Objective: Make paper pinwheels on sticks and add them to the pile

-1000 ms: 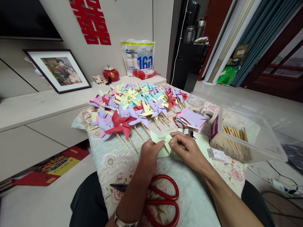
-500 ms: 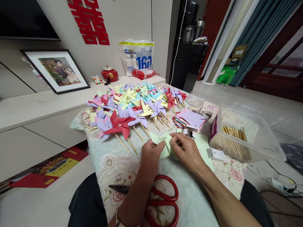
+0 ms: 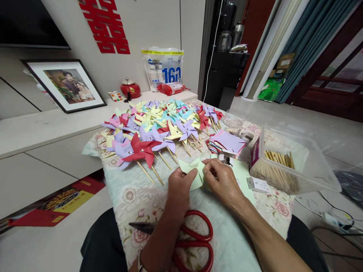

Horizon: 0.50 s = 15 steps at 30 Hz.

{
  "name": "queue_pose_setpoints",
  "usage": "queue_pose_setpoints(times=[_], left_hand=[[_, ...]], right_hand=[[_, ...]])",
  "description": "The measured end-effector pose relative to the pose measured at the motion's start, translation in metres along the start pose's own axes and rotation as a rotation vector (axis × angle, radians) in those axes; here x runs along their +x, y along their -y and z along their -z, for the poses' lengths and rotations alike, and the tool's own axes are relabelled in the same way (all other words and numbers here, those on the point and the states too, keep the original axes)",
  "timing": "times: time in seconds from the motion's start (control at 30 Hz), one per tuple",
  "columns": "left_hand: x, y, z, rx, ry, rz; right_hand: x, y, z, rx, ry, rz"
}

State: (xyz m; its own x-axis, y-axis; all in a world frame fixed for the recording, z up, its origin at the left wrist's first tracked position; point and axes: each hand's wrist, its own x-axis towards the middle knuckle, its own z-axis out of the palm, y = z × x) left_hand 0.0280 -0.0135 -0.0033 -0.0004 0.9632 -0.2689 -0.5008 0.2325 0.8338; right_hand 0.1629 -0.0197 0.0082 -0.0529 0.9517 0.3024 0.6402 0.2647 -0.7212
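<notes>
Both hands are on a light green paper pinwheel (image 3: 195, 182) with its corners folded toward the middle. My left hand (image 3: 181, 186) pinches its left side, the thumb lying over the folds. My right hand (image 3: 219, 174) is closed at the right edge, fingertips pressed together on the paper. Under my left forearm lie scissors (image 3: 198, 241) with red handles, their dark blade pointing left. Finished pinwheels on sticks, such as a red one (image 3: 142, 149), are piled beyond my hands. Behind my right hand is a small open box of metal fasteners (image 3: 227, 160).
A stack of coloured paper squares (image 3: 228, 142) lies past my right hand. Right of it stand a small white box (image 3: 258, 184) and a clear plastic bin (image 3: 317, 181) holding wooden sticks (image 3: 280, 166). Flowered cloth (image 3: 133, 211) covers the table. A framed photo (image 3: 65, 85) stands on the cabinet at left.
The view has shifted very slightly. Both hands keep hold of the green paper pinwheel in nearly the same place, with only slight finger movement.
</notes>
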Motion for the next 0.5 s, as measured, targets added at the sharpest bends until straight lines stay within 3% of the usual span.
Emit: queue_pose_setpoints(times=[0.5], left_hand=[[0.0004, 0.0019, -0.0001, 0.048, -0.017, -0.007]], right_hand=[[0.0005, 0.0003, 0.0002, -0.078, 0.018, 0.060]])
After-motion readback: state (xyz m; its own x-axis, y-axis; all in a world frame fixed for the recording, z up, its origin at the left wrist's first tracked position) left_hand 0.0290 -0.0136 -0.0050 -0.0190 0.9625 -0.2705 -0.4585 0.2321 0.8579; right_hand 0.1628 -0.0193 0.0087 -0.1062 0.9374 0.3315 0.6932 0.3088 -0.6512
